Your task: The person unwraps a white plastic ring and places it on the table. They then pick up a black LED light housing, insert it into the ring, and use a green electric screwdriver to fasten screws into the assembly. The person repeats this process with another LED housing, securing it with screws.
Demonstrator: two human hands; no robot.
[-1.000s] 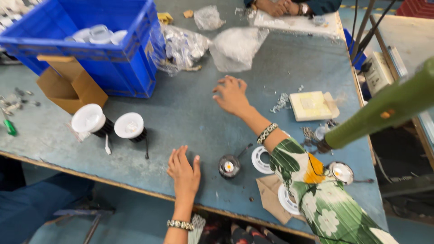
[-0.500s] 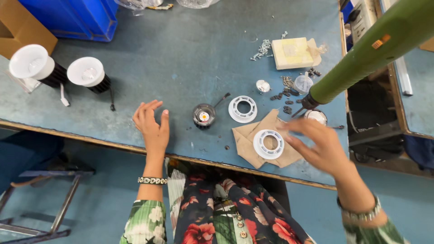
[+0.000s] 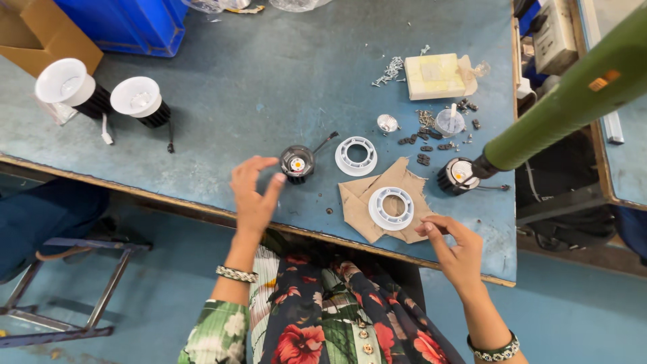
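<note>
Left hand [image 3: 255,195], fingers spread, touches black lamp [image 3: 297,164] at its 9 o'clock; right hand [image 3: 457,248], fingertips pinched, hovers over table edge [image 3: 202,210], at 4 o'clock from white ring [image 3: 391,207] on cardboard scrap [image 3: 360,216].

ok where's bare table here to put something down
The widest bare patch is the middle of the table, between the two white lamps at left and the box with screws at right. It is crowded from the black lamp body by the left hand across to the rings, cardboard and small parts near the right hand.
</note>
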